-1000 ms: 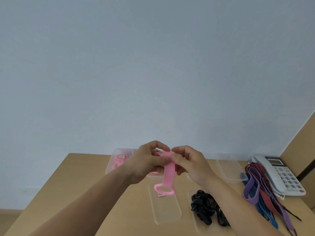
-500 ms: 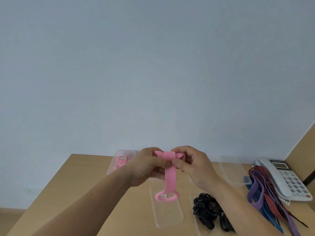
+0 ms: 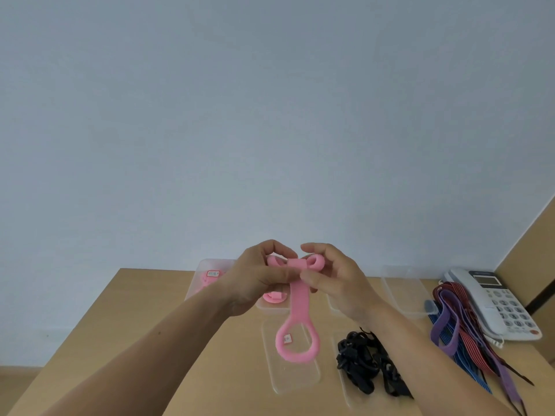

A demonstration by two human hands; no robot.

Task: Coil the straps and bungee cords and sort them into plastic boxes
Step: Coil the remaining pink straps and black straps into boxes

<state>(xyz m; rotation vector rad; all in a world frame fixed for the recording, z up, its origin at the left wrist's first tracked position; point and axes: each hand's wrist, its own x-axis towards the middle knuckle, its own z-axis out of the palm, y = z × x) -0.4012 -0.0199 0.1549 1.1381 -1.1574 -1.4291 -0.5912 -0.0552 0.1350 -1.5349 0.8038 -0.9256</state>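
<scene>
I hold a pink strap [image 3: 298, 298] up above the wooden table [image 3: 156, 319]. My left hand [image 3: 259, 276] pinches its folded top from the left, and my right hand [image 3: 336, 280] pinches the curled right end. The strap's lower end hangs down as a loop with a small white tag. A clear plastic box [image 3: 198, 280] at the back left holds pink straps, partly hidden by my left wrist. Another pink coil [image 3: 274, 296] lies in a box under my hands. Black straps [image 3: 365, 361] lie in a box at the front right.
A clear lid or tray [image 3: 295, 376] lies under the hanging loop. An empty clear box [image 3: 404, 292] stands at the back right. Purple, blue and red striped cords [image 3: 462, 334] are piled beside a white desk phone [image 3: 492, 301]. A plain wall rises behind the table.
The strap's top has been wound over into a bow-like fold between my fingers. The hanging loop has opened wider, and both hands sit slightly higher.
</scene>
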